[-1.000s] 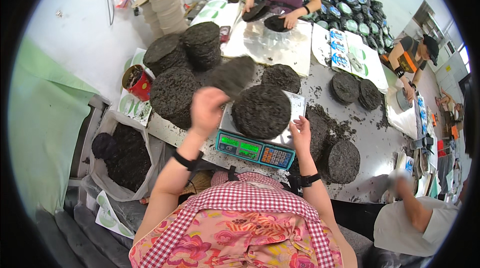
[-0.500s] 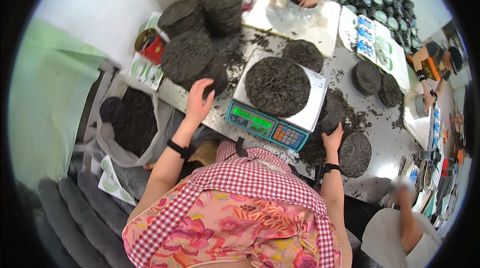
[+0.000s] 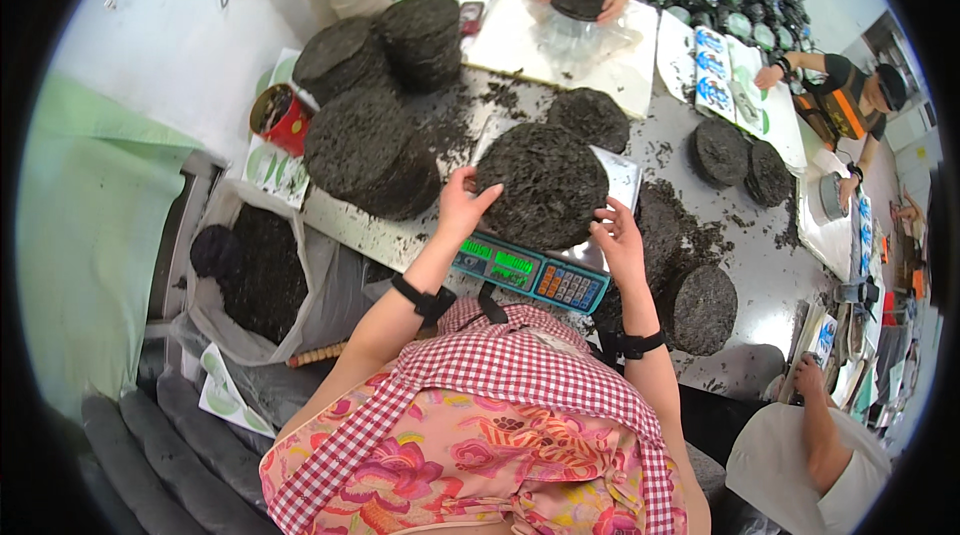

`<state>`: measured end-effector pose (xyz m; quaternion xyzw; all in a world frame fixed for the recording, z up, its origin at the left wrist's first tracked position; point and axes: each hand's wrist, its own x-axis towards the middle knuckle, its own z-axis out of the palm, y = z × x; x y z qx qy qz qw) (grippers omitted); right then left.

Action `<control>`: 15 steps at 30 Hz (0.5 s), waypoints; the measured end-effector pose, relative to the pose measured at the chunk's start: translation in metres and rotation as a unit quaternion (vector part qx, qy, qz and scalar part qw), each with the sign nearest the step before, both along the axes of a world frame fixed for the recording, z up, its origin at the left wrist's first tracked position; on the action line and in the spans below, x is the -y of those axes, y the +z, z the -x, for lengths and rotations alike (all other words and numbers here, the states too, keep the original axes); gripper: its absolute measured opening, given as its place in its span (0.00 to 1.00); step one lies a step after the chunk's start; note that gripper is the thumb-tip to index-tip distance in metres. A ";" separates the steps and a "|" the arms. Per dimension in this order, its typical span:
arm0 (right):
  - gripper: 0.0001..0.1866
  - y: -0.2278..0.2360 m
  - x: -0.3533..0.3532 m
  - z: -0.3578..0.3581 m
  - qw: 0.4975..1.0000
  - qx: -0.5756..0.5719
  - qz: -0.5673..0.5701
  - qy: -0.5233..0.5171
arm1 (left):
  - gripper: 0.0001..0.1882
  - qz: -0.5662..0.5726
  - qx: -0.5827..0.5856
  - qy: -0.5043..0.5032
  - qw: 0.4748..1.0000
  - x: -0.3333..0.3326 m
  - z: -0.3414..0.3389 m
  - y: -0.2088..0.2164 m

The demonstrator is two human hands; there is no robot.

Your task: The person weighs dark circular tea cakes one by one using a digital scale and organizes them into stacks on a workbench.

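Head view: I'm holding 1 dark disc [image 3: 543, 185] between my half-open left hand [image 3: 464, 207] and half-open right hand [image 3: 622, 243], the scale [image 3: 530, 275] beneath them, even edge support probably limiting crumbling.

Central disc [image 3: 542, 185] over scale [image 3: 530, 270], on table [image 3: 770, 280]. Bearings from disc: stacks [image 3: 352, 140], 9 to 11 o'clock; bag [image 3: 275, 347], 8 to 9; single disc [image 3: 592, 122], 1; paired discs [image 3: 718, 153], 3.
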<state>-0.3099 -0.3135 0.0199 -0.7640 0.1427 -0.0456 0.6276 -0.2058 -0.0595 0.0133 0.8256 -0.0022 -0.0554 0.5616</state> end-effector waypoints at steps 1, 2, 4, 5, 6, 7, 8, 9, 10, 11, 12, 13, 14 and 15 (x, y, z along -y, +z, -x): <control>0.26 0.005 0.002 -0.003 0.999 0.009 -0.048 0.011 | 0.28 0.100 -0.019 0.020 0.995 0.004 0.003 0.009; 0.25 0.013 0.005 0.003 0.993 0.010 -0.117 0.001 | 0.27 0.198 -0.040 0.037 0.979 0.009 0.006 0.017; 0.22 0.009 0.021 0.009 0.991 0.019 -0.132 -0.018 | 0.20 0.315 -0.011 -0.012 0.949 0.013 -0.003 0.027; 0.22 0.000 0.031 0.011 0.993 0.035 -0.102 -0.038 | 0.19 0.274 0.052 -0.017 0.960 0.015 -0.005 0.031; 0.21 -0.016 0.044 0.014 0.994 0.047 -0.072 -0.061 | 0.17 0.232 0.110 -0.023 0.966 0.021 0.000 0.049; 0.19 -0.032 0.058 0.020 0.995 0.037 -0.008 -0.096 | 0.15 0.085 0.228 -0.047 0.969 0.024 0.006 0.058; 0.19 -0.048 0.069 0.027 0.986 0.019 0.097 -0.136 | 0.15 0.052 0.360 -0.128 0.922 0.026 0.007 0.059; 0.20 -0.072 0.085 0.040 0.976 0.008 0.150 -0.157 | 0.15 -0.046 0.409 -0.229 0.882 0.025 0.009 0.056; 0.20 -0.082 0.091 0.049 0.964 -0.001 0.203 -0.172 | 0.15 -0.142 0.450 -0.321 0.821 0.024 0.011 0.051; 0.21 -0.091 0.095 0.063 0.969 -0.020 0.153 -0.190 | 0.17 -0.180 0.397 -0.371 0.820 0.027 0.025 0.042; 0.21 -0.092 0.091 0.071 0.973 -0.035 0.099 -0.205 | 0.20 -0.194 0.362 -0.394 0.823 0.021 0.035 0.038; 0.21 -0.091 0.088 0.080 0.973 -0.049 0.045 -0.223 | 0.22 -0.183 0.368 -0.374 0.832 0.016 0.036 0.036; 0.24 -0.094 0.082 0.086 0.974 -0.039 0.027 -0.223 | 0.24 -0.172 0.374 -0.354 0.840 0.009 0.032 0.036; 0.26 -0.086 0.070 0.086 0.974 -0.032 0.004 -0.226 | 0.26 -0.160 0.355 -0.263 0.883 0.003 0.021 0.031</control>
